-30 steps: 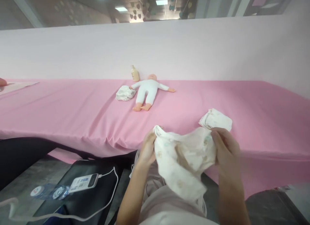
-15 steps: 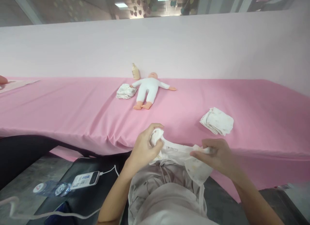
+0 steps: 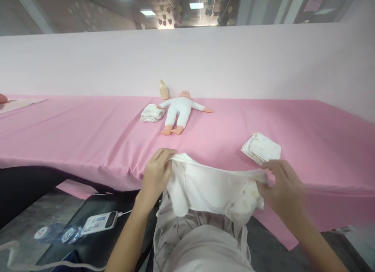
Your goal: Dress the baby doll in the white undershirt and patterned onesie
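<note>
My left hand [image 3: 158, 169] pinches one upper corner of a white baby garment [image 3: 209, 186]. At the opposite corner, my right hand [image 3: 279, 182] grips it between thumb and fingers. The thin cloth hangs stretched between both hands above my lap, with yellowish-brown stains near its right end. Just past my right hand, a folded white cloth [image 3: 260, 146] lies on the pink-covered table [image 3: 222, 147]. A baby doll [image 3: 179, 111] in a white suit lies on its back farther off, arms spread. Beside its hand sits another folded white cloth stack [image 3: 152, 113].
A cream pump bottle [image 3: 164, 90] stands by the wall behind the doll. On a black chair [image 3: 96, 248] at my left are a white power bank [image 3: 99, 223] with a cable and a clear plastic bottle [image 3: 57, 233]. Part of another person's hand [image 3: 2, 98] shows at far left.
My hands have moved apart, the left one leftward and the right one rightward. The garment, bunched up before, is now spread wider between them.
</note>
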A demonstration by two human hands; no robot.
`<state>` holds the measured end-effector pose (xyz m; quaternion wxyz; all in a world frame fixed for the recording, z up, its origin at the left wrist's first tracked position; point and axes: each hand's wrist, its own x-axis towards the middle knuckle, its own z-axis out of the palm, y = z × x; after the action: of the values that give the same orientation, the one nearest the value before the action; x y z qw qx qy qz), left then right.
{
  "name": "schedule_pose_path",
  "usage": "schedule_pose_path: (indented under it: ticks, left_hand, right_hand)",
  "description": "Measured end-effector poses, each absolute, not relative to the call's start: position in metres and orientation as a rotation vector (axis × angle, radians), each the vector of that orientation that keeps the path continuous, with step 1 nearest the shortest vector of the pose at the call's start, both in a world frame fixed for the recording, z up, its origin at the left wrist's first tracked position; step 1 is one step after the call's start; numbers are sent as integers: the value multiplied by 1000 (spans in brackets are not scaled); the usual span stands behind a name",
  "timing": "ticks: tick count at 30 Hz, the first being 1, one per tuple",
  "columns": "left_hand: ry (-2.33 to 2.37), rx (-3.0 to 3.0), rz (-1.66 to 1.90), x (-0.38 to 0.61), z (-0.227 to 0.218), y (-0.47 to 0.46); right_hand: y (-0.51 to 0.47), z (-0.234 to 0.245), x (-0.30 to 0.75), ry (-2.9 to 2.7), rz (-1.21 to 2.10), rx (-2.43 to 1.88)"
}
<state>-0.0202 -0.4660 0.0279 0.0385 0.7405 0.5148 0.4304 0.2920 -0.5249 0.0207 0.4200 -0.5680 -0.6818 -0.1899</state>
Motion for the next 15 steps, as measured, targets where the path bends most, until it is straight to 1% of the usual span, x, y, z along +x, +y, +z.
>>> schedule_pose_path:
  ticks: [1,3,5,7,9,11,13,15]
  left_hand:
    - [1555,2169,1354,-27,31,-463]
    - [1463,1913,1362,-40,40,-457]
    - [1320,1681,1278,-53,50,-455]
    - [1204,1548,1166,-62,61,-457]
    - [1133,1474,1081,-65,71,-464]
    - [1090,1418,996,-66,77,-474]
    - [1068,1368,937,-67,80,-483]
    - [1084,1333,952,-72,81,-489]
  right_hand:
    - [-527,26,297,-1715,-279,-1446]
    - [-532,38,307,-1717,279,-1446]
    - [-537,51,316,-1599,826,-1409]
    - [-541,61,320,-1360,1181,-1382]
    - [-544,67,319,-1179,1370,-1352]
    - [-546,69,313,-1239,1433,-1353]
    - [-547,70,310,-1489,1356,-1408]
    - [-547,71,310,-1742,1197,-1451]
